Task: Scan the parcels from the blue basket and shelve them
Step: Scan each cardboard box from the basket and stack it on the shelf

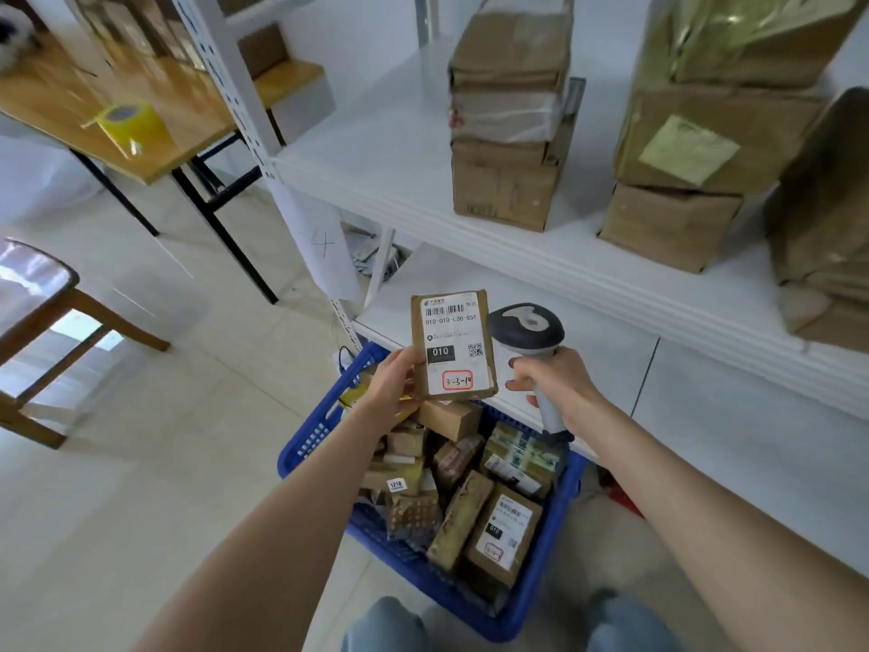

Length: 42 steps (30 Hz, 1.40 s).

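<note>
parcel [452, 345], left fingers [410, 357] gripping edge

Pale tile floor [164, 463], wood table [47, 101] w/ blk legs, wood chair [28, 280] left, white wall [357, 30]

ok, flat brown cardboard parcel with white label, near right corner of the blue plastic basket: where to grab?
Probably from straight above, pinching across its two long edges. The parcel lies label-up on top of the pile, so its face is exposed; the basket wall and a long brown box crowd its sides, ruling out side approaches.
</note>
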Each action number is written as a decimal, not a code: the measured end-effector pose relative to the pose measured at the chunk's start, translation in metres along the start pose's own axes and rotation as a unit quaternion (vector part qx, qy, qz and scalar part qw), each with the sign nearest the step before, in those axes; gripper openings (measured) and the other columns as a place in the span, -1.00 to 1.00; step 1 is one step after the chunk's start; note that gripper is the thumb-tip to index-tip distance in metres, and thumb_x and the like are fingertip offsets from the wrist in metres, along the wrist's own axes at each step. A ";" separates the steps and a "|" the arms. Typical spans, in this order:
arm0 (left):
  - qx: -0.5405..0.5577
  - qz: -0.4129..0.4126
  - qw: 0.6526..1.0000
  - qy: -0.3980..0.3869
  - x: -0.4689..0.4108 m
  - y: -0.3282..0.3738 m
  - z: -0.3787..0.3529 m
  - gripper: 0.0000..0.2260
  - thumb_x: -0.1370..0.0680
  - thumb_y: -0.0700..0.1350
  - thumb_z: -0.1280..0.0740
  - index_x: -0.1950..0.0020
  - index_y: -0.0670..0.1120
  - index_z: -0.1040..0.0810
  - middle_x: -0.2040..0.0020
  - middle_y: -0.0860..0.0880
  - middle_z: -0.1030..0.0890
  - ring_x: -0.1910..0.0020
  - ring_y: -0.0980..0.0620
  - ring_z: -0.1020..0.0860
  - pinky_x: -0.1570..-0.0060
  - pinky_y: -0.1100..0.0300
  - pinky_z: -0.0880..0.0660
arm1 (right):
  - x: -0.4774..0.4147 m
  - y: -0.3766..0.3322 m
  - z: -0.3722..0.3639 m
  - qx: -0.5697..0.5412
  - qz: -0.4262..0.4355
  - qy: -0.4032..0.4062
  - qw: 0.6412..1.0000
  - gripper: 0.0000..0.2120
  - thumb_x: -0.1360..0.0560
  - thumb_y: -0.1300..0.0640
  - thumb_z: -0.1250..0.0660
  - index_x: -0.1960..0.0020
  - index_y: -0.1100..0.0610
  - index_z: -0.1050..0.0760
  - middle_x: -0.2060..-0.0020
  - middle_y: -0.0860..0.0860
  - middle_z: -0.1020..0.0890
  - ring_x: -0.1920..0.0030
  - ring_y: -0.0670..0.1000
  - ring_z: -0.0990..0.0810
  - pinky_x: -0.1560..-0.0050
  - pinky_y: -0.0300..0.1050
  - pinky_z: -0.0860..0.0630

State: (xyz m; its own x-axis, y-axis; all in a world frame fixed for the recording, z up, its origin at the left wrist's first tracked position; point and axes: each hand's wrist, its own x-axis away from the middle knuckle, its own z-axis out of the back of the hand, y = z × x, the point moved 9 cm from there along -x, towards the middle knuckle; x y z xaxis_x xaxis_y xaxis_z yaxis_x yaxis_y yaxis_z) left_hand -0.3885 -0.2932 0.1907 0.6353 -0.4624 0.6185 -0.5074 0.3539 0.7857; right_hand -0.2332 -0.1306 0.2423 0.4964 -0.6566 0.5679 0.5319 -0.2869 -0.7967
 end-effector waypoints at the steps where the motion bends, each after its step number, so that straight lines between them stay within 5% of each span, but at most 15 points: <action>1: -0.002 0.003 1.000 -0.005 0.008 0.005 -0.001 -0.76 -0.57 -0.05 -0.24 -0.20 -0.10 -0.50 -0.02 -0.10 -0.64 -0.04 -0.07 -0.59 -0.15 0.00 -0.51 | 0.007 -0.008 0.003 -0.002 0.002 -0.002 1.000 -0.88 -0.39 0.34 -0.32 0.15 0.15 -0.50 0.05 0.12 -0.68 0.09 0.07 -0.70 0.23 -0.12 -0.55; 7: 0.002 0.005 1.000 -0.020 0.056 0.044 0.003 -0.79 -0.57 -0.07 -0.19 -0.12 -0.10 -0.53 0.11 -0.08 -0.64 0.09 -0.04 -0.59 -0.10 -0.02 -0.52 | 0.059 -0.054 0.013 -0.048 0.005 -0.018 0.999 -0.82 -0.39 0.38 -0.33 0.05 0.20 -0.56 -0.06 0.19 -0.64 -0.10 0.17 -0.61 -0.03 0.11 -0.62; 12: 0.013 -0.034 0.999 -0.018 0.090 0.109 0.028 -0.77 -0.54 -0.06 -0.18 -0.07 -0.13 -0.53 0.14 -0.10 -0.61 0.19 -0.02 -0.56 0.15 0.10 -0.55 | 0.103 -0.110 0.006 -0.066 0.063 -0.050 0.995 -0.68 -0.41 0.43 -0.31 -0.07 0.11 -0.55 -0.06 0.04 -0.67 -0.09 0.08 -0.63 0.14 -0.06 -0.61; 19: -0.022 -0.126 0.991 -0.033 0.131 0.230 0.056 -0.77 -0.58 -0.04 -0.14 -0.04 -0.11 -0.53 0.12 -0.11 -0.63 0.13 -0.04 -0.57 -0.09 0.00 -0.51 | 0.151 -0.191 0.018 -0.051 0.134 -0.005 0.990 -0.77 -0.41 0.37 -0.42 -0.04 0.19 -0.59 -0.01 0.09 -0.67 0.14 -0.08 -0.57 0.28 -0.22 -0.47; 25: -0.075 -0.203 0.974 -0.061 0.153 0.352 0.013 -0.76 -0.57 0.05 -0.17 -0.02 -0.06 -0.54 0.10 -0.09 -0.62 0.10 -0.04 -0.56 -0.09 0.01 -0.51 | 0.164 -0.253 0.064 -0.094 0.185 0.093 0.974 -0.80 -0.34 0.44 -0.37 0.04 0.46 -0.55 0.07 0.39 -0.62 0.25 0.11 -0.51 0.23 -0.05 -0.41; 28: -0.089 -0.209 0.972 -0.055 0.154 0.394 -0.029 -0.74 -0.56 0.10 -0.21 0.02 -0.08 -0.53 0.15 -0.06 -0.62 0.16 -0.01 -0.57 0.10 0.11 -0.55 | 0.163 -0.272 0.085 -0.150 0.201 0.111 0.962 -0.86 -0.39 0.46 -0.37 0.12 0.28 -0.59 0.25 0.15 -0.65 0.29 0.07 -0.61 0.33 -0.20 -0.49; 33: -0.119 -0.179 0.976 -0.044 0.129 0.418 -0.080 -0.66 -0.55 0.16 -0.23 -0.05 -0.11 -0.53 0.12 -0.07 -0.63 0.19 -0.02 -0.58 0.19 0.15 -0.53 | 0.149 -0.277 0.108 -0.182 0.189 0.118 0.958 -0.81 -0.42 0.44 -0.37 0.19 0.16 -0.55 0.26 0.04 -0.64 0.23 0.04 -0.62 0.24 -0.20 -0.54; 39: -0.174 -0.131 0.976 -0.012 0.094 0.413 -0.101 -0.67 -0.58 0.15 -0.16 0.00 -0.10 -0.47 0.14 -0.07 -0.57 0.18 -0.02 -0.53 -0.02 0.08 -0.52 | 0.133 -0.273 0.127 -0.191 0.188 0.117 0.956 -0.82 -0.42 0.43 -0.38 0.17 0.16 -0.56 0.26 0.06 -0.65 0.31 0.00 -0.61 0.25 -0.20 -0.56; 42: -0.211 -0.160 0.964 0.011 0.085 0.421 -0.102 -0.65 -0.59 0.15 -0.14 -0.09 -0.10 -0.51 -0.02 -0.11 -0.61 0.04 -0.08 -0.57 -0.08 0.02 -0.53 | 0.131 -0.269 0.130 -0.197 0.183 0.119 0.956 -0.82 -0.43 0.41 -0.37 0.19 0.15 -0.56 0.23 0.06 -0.65 0.34 -0.02 -0.60 0.28 -0.24 -0.57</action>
State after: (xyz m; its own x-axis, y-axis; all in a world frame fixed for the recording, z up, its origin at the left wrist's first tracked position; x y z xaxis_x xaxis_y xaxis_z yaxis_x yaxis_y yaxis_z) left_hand -0.4880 -0.1005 0.5751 0.7349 -0.5869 0.3398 -0.0042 0.4971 0.8677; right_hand -0.2218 -0.0487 0.5575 0.4045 -0.8901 0.2099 0.0299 -0.2165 -0.9758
